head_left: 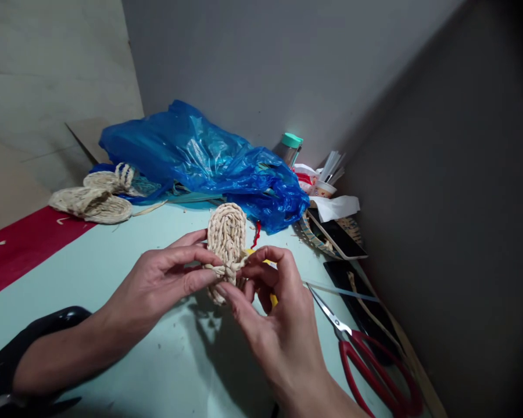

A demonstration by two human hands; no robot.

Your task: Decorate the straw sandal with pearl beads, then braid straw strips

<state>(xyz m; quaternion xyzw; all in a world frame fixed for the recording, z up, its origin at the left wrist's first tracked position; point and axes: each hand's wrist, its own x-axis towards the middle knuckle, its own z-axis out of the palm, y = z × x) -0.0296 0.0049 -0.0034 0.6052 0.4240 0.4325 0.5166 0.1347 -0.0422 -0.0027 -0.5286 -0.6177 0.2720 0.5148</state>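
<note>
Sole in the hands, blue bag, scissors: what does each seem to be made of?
Sole: pale dried plant fibre, perhaps straw or corn husk, matte, twisted into plaited rows. Bag: thin glossy plastic, translucent, crinkled with highlights. Scissors: shiny metal blades, red handles likely plastic.

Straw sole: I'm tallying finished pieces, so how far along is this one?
Done: the rounded top of the sole looks tightly woven, and two finished-looking woven pieces lie at back left. In hand: the left hand and right hand pinch strands at its lower part. Left: that lower end seems loose and unwoven, and the scissors lie untouched beside the right hand.
</note>
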